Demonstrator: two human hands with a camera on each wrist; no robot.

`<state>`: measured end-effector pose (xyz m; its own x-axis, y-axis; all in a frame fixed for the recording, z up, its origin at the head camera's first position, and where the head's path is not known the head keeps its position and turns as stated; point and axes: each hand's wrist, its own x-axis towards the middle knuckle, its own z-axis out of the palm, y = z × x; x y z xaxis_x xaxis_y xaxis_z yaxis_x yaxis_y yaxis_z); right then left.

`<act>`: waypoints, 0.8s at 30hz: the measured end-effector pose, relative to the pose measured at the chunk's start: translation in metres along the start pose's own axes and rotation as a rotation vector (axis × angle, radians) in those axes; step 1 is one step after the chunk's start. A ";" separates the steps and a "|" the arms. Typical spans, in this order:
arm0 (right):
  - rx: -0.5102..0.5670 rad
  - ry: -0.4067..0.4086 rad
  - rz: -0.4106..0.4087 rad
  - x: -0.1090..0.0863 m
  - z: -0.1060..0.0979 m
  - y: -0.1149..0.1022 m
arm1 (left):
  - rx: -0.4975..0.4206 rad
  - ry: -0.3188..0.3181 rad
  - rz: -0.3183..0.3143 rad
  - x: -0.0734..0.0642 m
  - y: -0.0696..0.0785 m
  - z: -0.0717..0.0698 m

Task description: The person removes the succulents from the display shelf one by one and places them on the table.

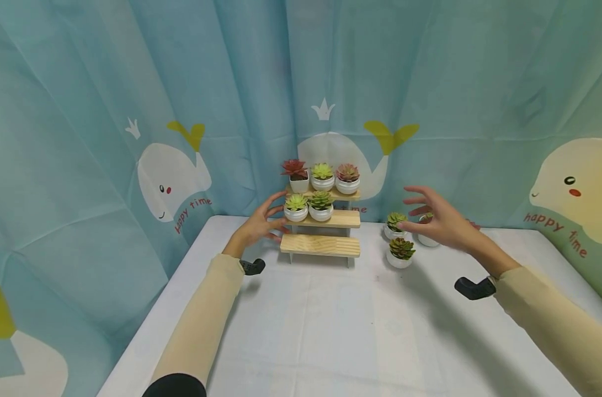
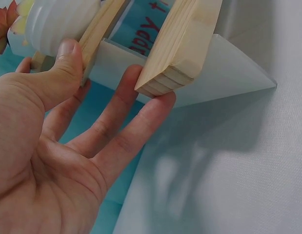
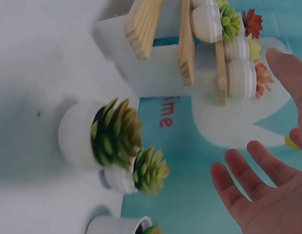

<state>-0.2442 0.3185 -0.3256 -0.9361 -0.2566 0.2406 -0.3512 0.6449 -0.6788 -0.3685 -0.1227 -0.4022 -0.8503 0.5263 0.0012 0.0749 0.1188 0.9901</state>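
Note:
A three-step wooden stand [image 1: 320, 244] holds several potted succulents. Three sit on the top step, including a dark red one [image 1: 294, 168]. On the middle step are a light green succulent [image 1: 296, 203] and a darker green one [image 1: 321, 202]. My left hand [image 1: 256, 225] is at the stand's left end. In the left wrist view, its thumb [image 2: 69, 61] lies by a white pot and a plank's end, with two fingertips against the lower plank [image 2: 172, 61]. My right hand [image 1: 442, 220], fingers spread and holding nothing, hovers over the succulents at the right.
Right of the stand, a green succulent [image 1: 401, 251] stands in front of another green one [image 1: 395, 221]. A white pot [image 1: 427, 241] is partly hidden behind my right hand. A blue curtain [image 1: 251, 82] with whale prints hangs behind the white table [image 1: 330, 331].

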 end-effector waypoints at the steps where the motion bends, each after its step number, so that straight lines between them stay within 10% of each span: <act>1: 0.004 -0.002 0.003 0.003 0.001 -0.002 | 0.000 -0.002 0.001 0.000 0.000 0.000; 24: 0.124 -0.044 -0.042 0.046 0.046 -0.029 | 0.008 0.007 -0.005 0.002 -0.002 -0.001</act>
<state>-0.2766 0.2549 -0.3269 -0.9179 -0.3143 0.2421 -0.3826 0.5400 -0.7497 -0.3709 -0.1227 -0.4038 -0.8543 0.5197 -0.0023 0.0751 0.1278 0.9890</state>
